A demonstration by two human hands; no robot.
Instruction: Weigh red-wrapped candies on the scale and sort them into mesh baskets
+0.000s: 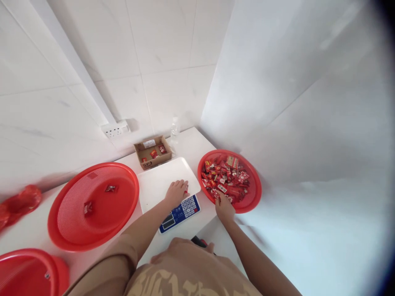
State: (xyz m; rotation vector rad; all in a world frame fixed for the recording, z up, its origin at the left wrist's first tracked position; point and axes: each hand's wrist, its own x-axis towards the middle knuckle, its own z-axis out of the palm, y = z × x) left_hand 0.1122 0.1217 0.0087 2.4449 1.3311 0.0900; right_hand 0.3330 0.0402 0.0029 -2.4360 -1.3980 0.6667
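Observation:
My left hand [177, 192] is over the white pan of a digital scale [160, 181], its fingers closed around a small red packet [186, 188] that shows between thumb and forefinger. The scale's blue keypad panel [189, 206] faces me, partly covered by my forearm. At the near rim of a round red basket [256, 193], my right hand [224, 209] pinches a small red-and-white wrapped packet [215, 193]. Many similar red packets [226, 174] fill that basket in a loose heap. My right fingertips are partly hidden among them.
Behind the scale stand an open cardboard box [149, 162] with a few red packets and a clear plastic bottle [174, 127]. To the left is a red basket [58, 234] holding two packets, with another red basket [51, 263] nearer me. A red plastic bag [29, 199] lies far left.

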